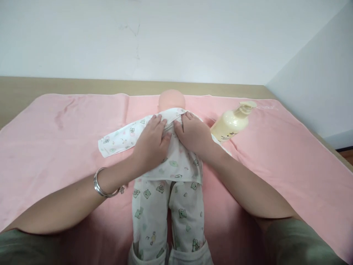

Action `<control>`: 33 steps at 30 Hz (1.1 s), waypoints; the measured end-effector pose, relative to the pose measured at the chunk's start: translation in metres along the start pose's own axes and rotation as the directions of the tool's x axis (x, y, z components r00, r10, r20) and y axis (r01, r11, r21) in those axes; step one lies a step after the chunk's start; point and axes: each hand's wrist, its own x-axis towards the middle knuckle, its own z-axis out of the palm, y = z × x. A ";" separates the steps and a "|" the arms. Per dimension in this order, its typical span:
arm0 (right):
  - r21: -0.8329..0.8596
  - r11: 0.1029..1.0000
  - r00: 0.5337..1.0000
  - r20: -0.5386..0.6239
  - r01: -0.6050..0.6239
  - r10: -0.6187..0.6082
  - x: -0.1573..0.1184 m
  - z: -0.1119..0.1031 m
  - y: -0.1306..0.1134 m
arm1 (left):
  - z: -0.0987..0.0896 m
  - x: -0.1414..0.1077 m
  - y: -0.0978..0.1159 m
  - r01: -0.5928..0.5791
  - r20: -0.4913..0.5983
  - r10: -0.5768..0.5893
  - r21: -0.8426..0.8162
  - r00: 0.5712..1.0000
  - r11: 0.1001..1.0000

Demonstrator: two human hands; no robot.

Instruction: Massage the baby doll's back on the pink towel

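Note:
A baby doll (171, 99) lies with its bald head away from me. It wears white printed trousers (187, 209), and a matching white baby shirt (176, 167) is spread over its upper body. My left hand (153, 141) rests on the shirt's left chest area, fingers stretched out over the cloth. At the neckline my right hand (193, 134) has its thumb and fingers closed on a fold of the shirt. One sleeve (121, 140) extends flat to the left; the other is mostly hidden behind my right hand and forearm. The cloth covers the doll's lower head.
A cream pump bottle (231, 121) leans on its side to the right of the doll, close to my right hand. Beneath everything is a pink mat (68, 147) on a wooden table (110, 87). A white wall (176, 40) stands behind the table.

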 end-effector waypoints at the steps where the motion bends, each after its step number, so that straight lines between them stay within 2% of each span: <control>1: -0.057 0.998 0.999 -0.019 0.027 -0.028 -0.007 0.000 -0.005 | -0.002 0.006 -0.002 0.040 -0.005 -0.040 -0.005 0.999 0.999; 3: -0.155 0.983 0.994 -0.037 0.100 -0.107 -0.025 -0.002 -0.018 | -0.007 0.021 -0.008 0.094 -0.026 -0.095 -0.013 0.995 0.995; 6: -0.188 0.965 0.980 -0.031 0.185 -0.194 -0.040 -0.005 -0.027 | -0.008 0.031 -0.013 0.079 -0.062 -0.079 -0.007 0.995 0.997; 9: -0.116 0.983 0.989 -0.026 0.139 -0.143 -0.029 -0.009 -0.018 | -0.003 0.018 -0.009 0.025 -0.092 -0.020 0.057 0.996 0.998; 14: -0.018 1.000 1.000 0.006 0.022 -0.022 0.001 -0.009 0.004 | 0.003 -0.011 0.000 -0.114 -0.066 0.124 0.137 0.990 0.984; 16: -0.056 0.997 0.999 -0.020 0.045 -0.046 -0.003 -0.007 0.002 | 0.001 -0.009 0.000 -0.082 -0.052 0.089 0.122 0.995 0.989; 20: -0.183 0.974 0.987 -0.069 0.134 -0.148 -0.030 -0.003 -0.016 | -0.005 0.008 -0.005 0.043 -0.036 -0.041 0.063 0.999 0.997; 24: -0.177 0.973 0.986 -0.057 0.148 -0.160 -0.038 -0.006 -0.023 | -0.005 0.015 -0.007 0.069 -0.044 -0.066 0.079 0.997 0.994; 27: -0.101 0.987 0.991 -0.031 0.124 -0.128 -0.027 -0.011 -0.016 | -0.002 0.005 -0.004 0.031 -0.058 -0.023 0.130 0.998 0.991; 30: -0.030 0.997 0.998 -0.010 0.068 -0.068 -0.016 -0.014 -0.008 | 0.003 -0.009 -0.001 -0.066 -0.061 0.076 0.166 0.995 0.984; 33: -0.007 0.999 0.999 -0.037 0.037 -0.037 -0.009 -0.011 -0.003 | 0.006 -0.018 0.000 -0.137 -0.074 0.153 0.188 0.985 0.972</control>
